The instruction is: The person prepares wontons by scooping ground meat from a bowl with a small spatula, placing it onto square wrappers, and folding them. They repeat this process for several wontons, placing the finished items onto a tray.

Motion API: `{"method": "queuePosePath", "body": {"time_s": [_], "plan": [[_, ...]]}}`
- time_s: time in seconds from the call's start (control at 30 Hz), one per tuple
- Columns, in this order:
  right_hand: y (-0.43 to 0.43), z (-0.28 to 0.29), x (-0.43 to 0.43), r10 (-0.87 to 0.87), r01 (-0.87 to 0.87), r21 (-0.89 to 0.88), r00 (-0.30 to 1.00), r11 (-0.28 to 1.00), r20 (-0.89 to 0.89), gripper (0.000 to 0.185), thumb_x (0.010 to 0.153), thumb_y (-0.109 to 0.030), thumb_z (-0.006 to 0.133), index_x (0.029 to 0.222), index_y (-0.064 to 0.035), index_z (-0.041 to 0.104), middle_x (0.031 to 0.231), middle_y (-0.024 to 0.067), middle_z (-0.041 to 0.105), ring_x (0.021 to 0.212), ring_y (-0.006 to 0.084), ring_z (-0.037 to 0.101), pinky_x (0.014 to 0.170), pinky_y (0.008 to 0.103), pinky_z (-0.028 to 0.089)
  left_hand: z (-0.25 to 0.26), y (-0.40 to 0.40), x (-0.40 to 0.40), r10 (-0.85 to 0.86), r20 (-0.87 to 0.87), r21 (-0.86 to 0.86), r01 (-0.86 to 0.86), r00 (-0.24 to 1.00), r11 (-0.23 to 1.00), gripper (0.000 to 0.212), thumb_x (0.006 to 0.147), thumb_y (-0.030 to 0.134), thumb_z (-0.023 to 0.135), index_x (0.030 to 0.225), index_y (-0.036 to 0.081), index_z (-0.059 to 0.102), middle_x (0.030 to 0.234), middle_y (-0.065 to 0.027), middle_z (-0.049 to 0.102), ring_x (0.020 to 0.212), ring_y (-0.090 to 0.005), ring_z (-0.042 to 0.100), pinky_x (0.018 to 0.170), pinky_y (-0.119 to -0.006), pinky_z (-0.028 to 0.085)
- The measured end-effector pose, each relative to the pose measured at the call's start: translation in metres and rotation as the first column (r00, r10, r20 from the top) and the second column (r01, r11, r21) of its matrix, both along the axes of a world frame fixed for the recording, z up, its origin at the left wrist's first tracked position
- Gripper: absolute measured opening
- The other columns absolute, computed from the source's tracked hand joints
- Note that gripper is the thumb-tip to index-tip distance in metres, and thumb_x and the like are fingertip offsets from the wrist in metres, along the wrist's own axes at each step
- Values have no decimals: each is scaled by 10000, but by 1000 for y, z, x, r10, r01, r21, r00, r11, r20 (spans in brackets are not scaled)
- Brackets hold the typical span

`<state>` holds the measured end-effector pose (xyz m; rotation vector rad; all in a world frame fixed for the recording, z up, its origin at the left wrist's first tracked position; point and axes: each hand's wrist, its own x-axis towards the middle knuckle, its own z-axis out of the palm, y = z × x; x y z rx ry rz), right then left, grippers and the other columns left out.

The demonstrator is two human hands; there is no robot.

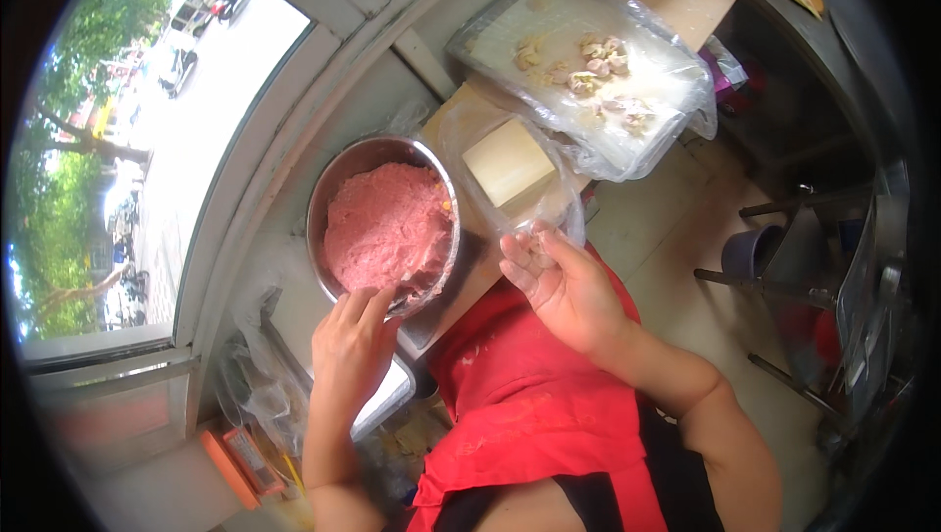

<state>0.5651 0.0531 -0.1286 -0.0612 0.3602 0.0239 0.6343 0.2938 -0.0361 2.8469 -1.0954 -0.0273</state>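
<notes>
A round metal pot (316,216) holds a mound of pink minced meat (390,219). My left hand (354,337) is at its near rim, fingers bent around what looks like a thin utensil (403,298) whose tip meets the meat; most of it is hidden. In front of the red apron, my right hand (570,289) is raised palm up. Its fingers are loosely curled and apart, with nothing clearly visible in them. Just beyond those fingertips, a stack of square dough wrappers (509,163) lies in an opened clear plastic bag (562,201).
Farther back, a plastic-covered tray (500,24) carries several filled wontons (604,54). A window (213,113) borders the left. Crumpled clear plastic (257,377) and an orange box (246,458) lie at lower left. A metal rack (794,289) with a bowl (746,252) stands right.
</notes>
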Motion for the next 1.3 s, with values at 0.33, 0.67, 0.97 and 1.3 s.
{"method": "queuePosePath", "body": {"time_s": [0.33, 0.67, 0.97, 1.3], "plan": [[-38, -8, -81, -188, 176, 188, 981, 966, 52, 322, 1044, -432, 503, 976, -161, 663, 885, -7, 707, 877, 184, 697, 864, 404, 556, -2, -119, 104, -406, -189, -324, 333, 894, 885, 388, 865, 168, 725, 1217, 30, 637, 1217, -162, 613, 1077, -348, 626, 924, -413, 512], [-75, -11, -112, -320, 325, 206, 946, 923, -55, 450, 1043, -544, 414, 1097, -157, 637, 1146, 7, 684, 932, 205, 696, 810, 417, 563, -111, -276, 257, -181, -500, -314, 17, 847, 949, 688, 825, 395, 788, 1342, -1, 565, 1269, -230, 577, 1188, -318, 594, 1009, -396, 482], [-175, -40, -59, -352, 360, 310, 932, 880, -84, 510, 1043, -564, 391, 1091, -132, 657, 1215, 72, 681, 1137, 286, 650, 938, 489, 539, -108, -326, 177, -338, -399, -92, 330, 852, 940, 636, 690, 270, 843, 1248, 110, 584, 1363, -211, 465, 1271, -428, 465, 1042, -495, 441], [-248, -4, 54, -144, 176, 191, 975, 966, -170, 575, 1015, -633, 374, 1244, -122, 505, 1533, 94, 425, 1492, 298, 292, 1168, 557, 255, -122, -322, 199, -53, -622, -171, -69, 781, 983, 488, 667, 22, 748, 1138, 81, 637, 1327, -165, 431, 1154, -365, 526, 927, -411, 513]]}}
